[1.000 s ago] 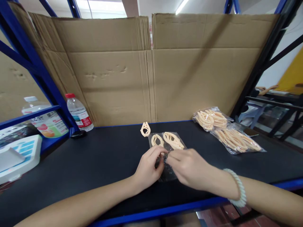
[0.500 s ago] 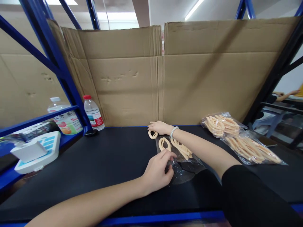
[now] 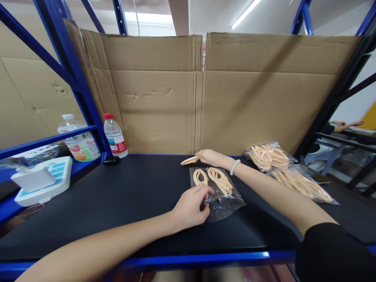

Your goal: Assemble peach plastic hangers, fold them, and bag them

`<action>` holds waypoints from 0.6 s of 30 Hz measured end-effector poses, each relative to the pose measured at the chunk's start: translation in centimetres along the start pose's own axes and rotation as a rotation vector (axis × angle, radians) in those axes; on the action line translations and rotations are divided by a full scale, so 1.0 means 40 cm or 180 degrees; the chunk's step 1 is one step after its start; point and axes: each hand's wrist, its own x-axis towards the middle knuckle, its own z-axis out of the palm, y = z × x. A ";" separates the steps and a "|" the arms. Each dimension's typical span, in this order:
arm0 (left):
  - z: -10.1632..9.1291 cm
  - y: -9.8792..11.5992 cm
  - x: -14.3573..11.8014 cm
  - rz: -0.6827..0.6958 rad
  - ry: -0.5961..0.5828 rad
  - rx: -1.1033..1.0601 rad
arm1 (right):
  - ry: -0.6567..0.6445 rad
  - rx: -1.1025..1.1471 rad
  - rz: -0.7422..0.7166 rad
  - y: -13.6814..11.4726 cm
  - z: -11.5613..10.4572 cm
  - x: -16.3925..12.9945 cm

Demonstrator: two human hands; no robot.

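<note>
Your left hand pinches the near, open end of a small clear bag lying flat on the black bench top, near the middle. Inside that bag sit two pale peach clips, side by side toward its far end.

Your right hand is stretched out to the far edge of the bench, just in front of the cardboard wall, with its fingers closed on a loose peach clip that sticks out to the left of the hand. A pale bead bracelet circles that wrist.

To the right, well apart from your hands, lie two fuller clear bags, one overlapping the other, each packed with many of the same peach clips.

At the far left stands a water bottle with a red cap, beside the blue rack post. A second bottle stands on the neighbouring shelf, with a white and blue device nearer you.
</note>
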 end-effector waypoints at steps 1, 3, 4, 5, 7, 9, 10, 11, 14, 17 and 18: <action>-0.004 0.003 0.002 0.0009 -0.0075 0.0076 | 0.0092 0.0051 0.0042 -0.002 -0.011 -0.023; -0.012 0.011 0.005 -0.0010 -0.0224 0.0268 | 0.0268 0.0132 0.0121 -0.011 -0.039 -0.077; -0.017 0.015 0.005 -0.0036 -0.0275 0.0375 | 0.0387 0.0182 0.0154 -0.020 -0.055 -0.109; -0.022 0.020 0.005 -0.0076 -0.0295 0.0481 | 0.0555 0.0240 0.0196 -0.032 -0.071 -0.143; -0.030 0.030 0.004 -0.0154 -0.0292 0.0678 | 0.1183 0.0542 0.0276 -0.069 -0.107 -0.216; -0.036 0.038 0.001 -0.0222 -0.0302 0.0817 | 0.1621 0.0647 0.0411 -0.122 -0.140 -0.292; -0.038 0.043 -0.001 -0.0257 -0.0315 0.0860 | 0.1762 0.0640 0.0440 -0.154 -0.154 -0.329; -0.038 0.046 -0.003 -0.0283 -0.0319 0.0891 | 0.1857 0.0609 0.0478 -0.188 -0.165 -0.365; -0.036 0.055 -0.010 -0.0307 -0.0153 0.0945 | 0.2165 0.0347 0.0455 -0.292 -0.172 -0.460; -0.031 0.056 -0.018 -0.0294 0.0148 0.0863 | 0.2135 0.0274 0.0249 -0.373 -0.137 -0.516; -0.029 0.054 -0.021 -0.0287 0.0222 0.0806 | 0.2101 0.0227 0.0243 -0.391 -0.119 -0.522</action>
